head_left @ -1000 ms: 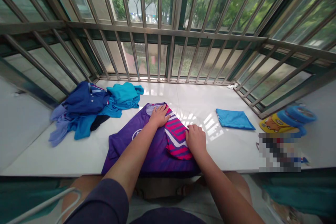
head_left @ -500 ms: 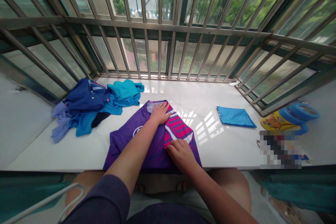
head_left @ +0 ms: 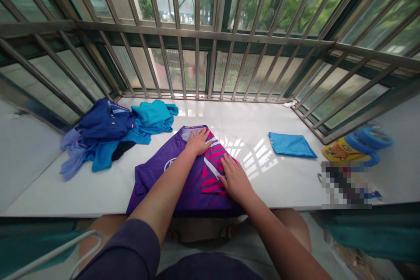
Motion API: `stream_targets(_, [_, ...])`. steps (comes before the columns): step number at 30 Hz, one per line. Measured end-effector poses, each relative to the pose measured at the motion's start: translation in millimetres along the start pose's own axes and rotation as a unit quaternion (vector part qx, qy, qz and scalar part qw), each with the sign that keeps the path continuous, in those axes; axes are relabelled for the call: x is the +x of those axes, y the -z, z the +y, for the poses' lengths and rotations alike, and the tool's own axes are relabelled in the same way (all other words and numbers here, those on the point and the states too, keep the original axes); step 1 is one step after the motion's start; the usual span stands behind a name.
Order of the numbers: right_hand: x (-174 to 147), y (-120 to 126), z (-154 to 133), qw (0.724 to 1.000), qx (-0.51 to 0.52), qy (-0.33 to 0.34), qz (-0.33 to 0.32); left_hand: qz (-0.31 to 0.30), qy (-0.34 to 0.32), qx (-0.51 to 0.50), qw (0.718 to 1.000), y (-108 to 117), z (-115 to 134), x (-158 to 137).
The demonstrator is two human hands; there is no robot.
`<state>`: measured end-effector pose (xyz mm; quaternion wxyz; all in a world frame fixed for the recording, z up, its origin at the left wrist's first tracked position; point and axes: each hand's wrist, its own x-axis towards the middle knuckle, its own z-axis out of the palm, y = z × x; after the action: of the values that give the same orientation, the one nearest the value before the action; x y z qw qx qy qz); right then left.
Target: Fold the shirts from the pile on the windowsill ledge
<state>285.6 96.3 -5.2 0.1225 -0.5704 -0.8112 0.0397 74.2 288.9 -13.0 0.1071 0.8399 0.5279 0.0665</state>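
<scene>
A purple sports shirt (head_left: 154,175) lies on the white sill in front of me, its collar pointing away. The pink-striped sleeve (head_left: 211,179) is folded inward over the shirt's body on the right. My left hand (head_left: 197,141) rests flat near the collar, at the top of the fold, with its fingers spread. My right hand (head_left: 235,178) lies on the striped sleeve and the shirt's right edge, fingers stretched out and slightly apart. My left forearm covers part of the white print on the shirt.
A heap of blue and lilac clothes (head_left: 108,127) lies at the left. Toward the right are a folded blue cloth (head_left: 292,145) and a yellow and blue bottle (head_left: 357,143) beside a blurred-out patch. Metal bars (head_left: 197,65) close off the window behind the white sill (head_left: 249,118).
My right hand has let go of the sleeve's edge and moved up and right, opening flat on it. The sleeve lies flatter. My left hand stays near the collar.
</scene>
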Motion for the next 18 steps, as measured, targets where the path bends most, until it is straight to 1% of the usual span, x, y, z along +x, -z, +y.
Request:
stream_targets(3, [4.4, -4.7, 11.7, 0.996, -0.019, -0.063, -0.063, 0.000, 0.006, -0.002, 1.000, -0.1, 2.7, 1.8])
stream_targets(5, [4.4, -5.7, 13.6, 0.993, -0.026, -0.080, -0.077, -0.001, 0.009, -0.004, 1.000, 0.0, 9.1, 6.2])
stream_targets(9, [-2.1, -1.9, 16.4, 0.989, -0.040, -0.110, -0.087, -0.001, 0.025, -0.011, 1.000, 3.7, 36.8, 15.4])
stream_targets(11, [-9.2, 1.3, 24.8, 0.987, -0.044, -0.119, -0.094, 0.024, 0.044, -0.014, 0.999, 7.9, 53.4, 9.8])
stream_targets(13, [-18.0, 4.5, 39.0, 0.986, -0.050, -0.126, -0.099, 0.066, 0.046, -0.024, 0.996, 13.0, 63.5, -10.3])
stream_targets(15, [-26.1, 8.5, 55.2, 0.983, -0.057, -0.133, -0.109, 0.108, 0.024, -0.043, 0.993, 18.1, 60.4, -46.5])
stream_targets(17, [-30.2, 14.4, 66.6, 0.981, -0.067, -0.139, -0.115, 0.140, 0.012, -0.068, 0.988, 22.9, 41.2, -95.4])
stream_targets(18, [-30.2, 18.0, 68.0, 0.982, -0.073, -0.141, -0.105, 0.164, 0.026, -0.083, 0.983, 25.0, 26.2, -122.1])
